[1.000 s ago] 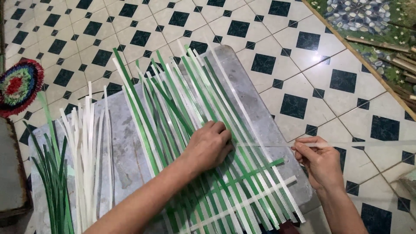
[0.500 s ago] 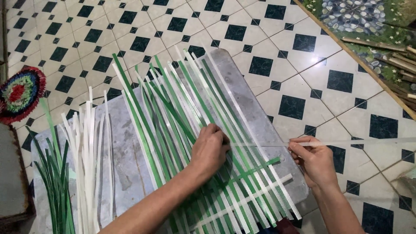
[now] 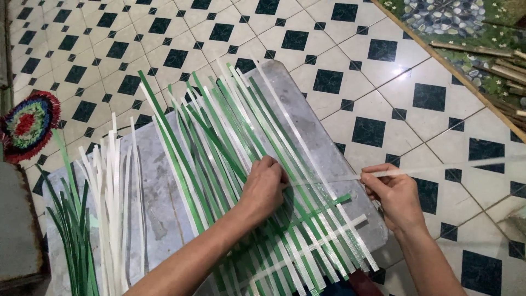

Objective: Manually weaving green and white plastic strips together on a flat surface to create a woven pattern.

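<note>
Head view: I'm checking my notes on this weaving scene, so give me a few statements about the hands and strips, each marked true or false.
1. The left hand presses on the green and white strips. True.
2. The right hand pinches a white strip running off to the right. True.
3. The strips lie on a wooden table. False: they lie on a grey board on tiled floor.
4. The loose white strips lie right of the right hand. False: they lie left of the weave.

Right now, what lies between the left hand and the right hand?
In the head view, a white strip spans from the left hand to the right hand, crossing green and white strips on the grey board.
</note>
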